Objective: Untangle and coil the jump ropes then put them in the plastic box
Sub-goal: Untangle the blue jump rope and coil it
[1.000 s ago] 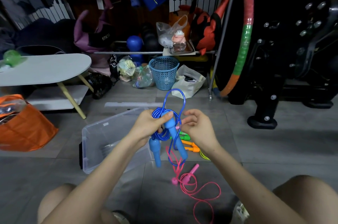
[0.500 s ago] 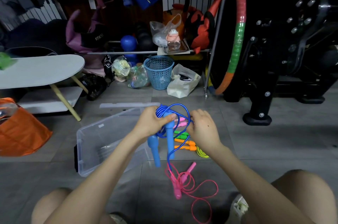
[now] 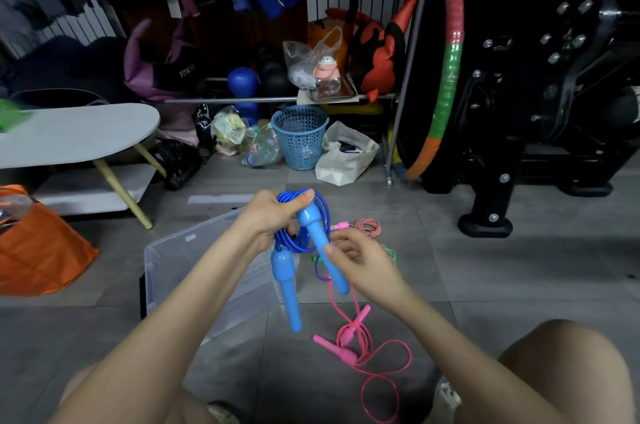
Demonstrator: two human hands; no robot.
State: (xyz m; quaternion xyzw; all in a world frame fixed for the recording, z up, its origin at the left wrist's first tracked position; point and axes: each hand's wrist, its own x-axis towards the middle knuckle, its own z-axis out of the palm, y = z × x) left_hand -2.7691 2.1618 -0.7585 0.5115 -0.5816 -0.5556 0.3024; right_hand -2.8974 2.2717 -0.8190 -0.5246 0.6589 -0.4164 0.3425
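Grey floor tiles lie under me. Fingers of my left hand curl round the coiled blue jump rope, forearm rising from lower left. My right hand pinches one hanging handle, above the open plastic box; the pink jump rope sprawls nearby.

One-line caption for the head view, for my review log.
Left hand grips the coiled blue jump rope by the plastic box; right hand pinches one handle; pink rope lies loose on the floor.
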